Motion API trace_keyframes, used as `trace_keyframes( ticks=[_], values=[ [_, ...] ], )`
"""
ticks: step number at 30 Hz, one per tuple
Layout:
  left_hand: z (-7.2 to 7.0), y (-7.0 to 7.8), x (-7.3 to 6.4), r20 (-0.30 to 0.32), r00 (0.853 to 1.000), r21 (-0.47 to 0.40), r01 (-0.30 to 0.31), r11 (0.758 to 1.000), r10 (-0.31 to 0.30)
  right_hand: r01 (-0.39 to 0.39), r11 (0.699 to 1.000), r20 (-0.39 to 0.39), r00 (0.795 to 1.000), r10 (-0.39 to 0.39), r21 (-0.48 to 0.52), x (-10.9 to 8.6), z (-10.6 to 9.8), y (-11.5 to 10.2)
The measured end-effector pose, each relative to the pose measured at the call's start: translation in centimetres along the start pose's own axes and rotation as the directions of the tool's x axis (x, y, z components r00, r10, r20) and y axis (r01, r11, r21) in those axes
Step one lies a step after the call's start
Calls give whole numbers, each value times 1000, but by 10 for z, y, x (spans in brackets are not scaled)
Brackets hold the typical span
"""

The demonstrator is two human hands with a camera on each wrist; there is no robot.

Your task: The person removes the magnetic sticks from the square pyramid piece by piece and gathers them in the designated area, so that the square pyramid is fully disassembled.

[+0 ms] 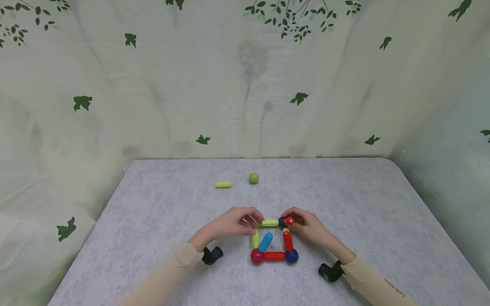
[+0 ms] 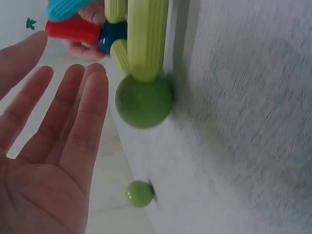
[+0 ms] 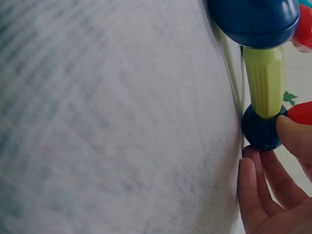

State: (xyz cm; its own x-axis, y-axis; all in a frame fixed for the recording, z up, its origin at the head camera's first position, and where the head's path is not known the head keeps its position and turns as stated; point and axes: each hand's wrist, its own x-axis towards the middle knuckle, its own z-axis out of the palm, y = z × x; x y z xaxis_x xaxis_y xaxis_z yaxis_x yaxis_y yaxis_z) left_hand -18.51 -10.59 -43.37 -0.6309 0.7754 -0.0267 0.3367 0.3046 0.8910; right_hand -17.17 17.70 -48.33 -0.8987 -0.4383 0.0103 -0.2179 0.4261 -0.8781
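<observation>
A square frame of magnetic rods and balls lies on the table. My left hand point(image 1: 241, 220) is at its back left corner, fingers spread and holding nothing, beside a green ball point(image 2: 144, 101). My right hand point(image 1: 306, 225) pinches the back right blue ball point(image 3: 262, 127) between thumb and fingertips. From that ball a red rod point(image 1: 289, 220) stands up. A red ball point(image 1: 257, 256) and another blue ball point(image 1: 292, 256) form the front corners, joined by a red rod point(image 1: 274, 256). A blue rod point(image 1: 266, 242) and another red rod point(image 1: 288, 241) rise from these. Yellow-green rods point(image 1: 269, 222) make the other sides.
Behind the frame lie a loose yellow-green rod point(image 1: 223, 185) and a loose green ball point(image 1: 253, 178). The table point(image 1: 160, 191) ends at a pale curtain point(image 1: 214, 85) with leaf prints, which hangs at the back and both sides.
</observation>
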Motion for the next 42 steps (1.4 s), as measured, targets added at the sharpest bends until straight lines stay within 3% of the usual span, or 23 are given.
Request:
trace_keyframes(
  ticks=[8, 16, 22, 27, 34, 42],
  values=[
    [25, 0, 0, 20, 999, -41, 40, 998, -40, 34, 999, 1, 999, -34, 1, 0, 0, 0],
    [39, 3, -1, 33, 996, -5, 82, 997, -82, 33, 999, 9, 999, -33, -3, -9, -5, -38],
    [43, 5, 2, 41, 999, 100, 19, 995, -23, 40, 999, 1, 999, -40, -3, -4, -2, -17],
    [46, 7, 2, 47, 999, 111, -31, 993, 26, 40, 999, -6, 999, -40, -5, -1, 0, 1],
    [46, 5, 1, -35, 997, 133, -61, 989, 67, 48, 999, -4, 999, -48, 4, -1, -1, 2],
    [37, 1, -3, -112, 990, 181, -60, 982, 81, 43, 999, 4, 999, -43, 2, -1, -1, 0]
  ],
)
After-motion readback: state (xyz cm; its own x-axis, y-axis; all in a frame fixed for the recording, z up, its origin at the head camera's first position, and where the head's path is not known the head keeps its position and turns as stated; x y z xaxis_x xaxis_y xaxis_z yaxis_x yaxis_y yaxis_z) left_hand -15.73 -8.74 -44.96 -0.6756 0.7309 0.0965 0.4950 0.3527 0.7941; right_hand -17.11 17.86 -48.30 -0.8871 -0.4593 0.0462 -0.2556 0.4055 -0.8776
